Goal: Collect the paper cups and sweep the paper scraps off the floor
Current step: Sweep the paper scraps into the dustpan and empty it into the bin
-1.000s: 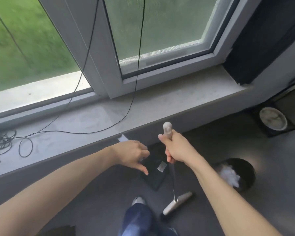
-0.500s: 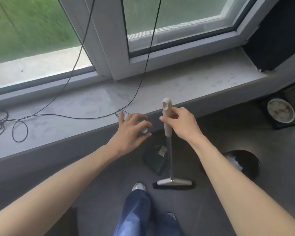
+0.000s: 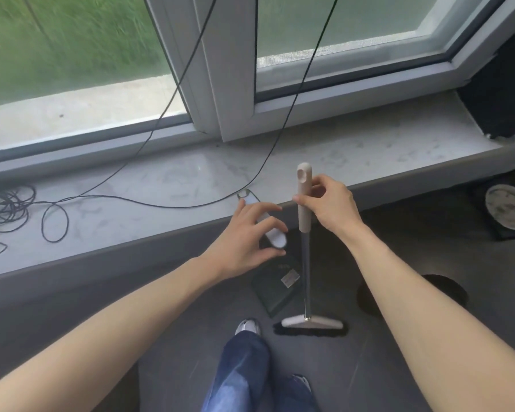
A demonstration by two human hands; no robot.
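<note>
The right hand [image 3: 330, 208] pinches the broom [image 3: 304, 203] handle, standing upright. The left hand [image 3: 247, 236] curls around the dustpan [image 3: 275, 292] handle beside it, at the sill [image 3: 369, 165] edge.

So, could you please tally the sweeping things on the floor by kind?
Beige-handled broom with black bristles: 1
Dark green plastic dustpan: 1
White paper scrap: 1
Round black bin: 1
Total: 4
</note>
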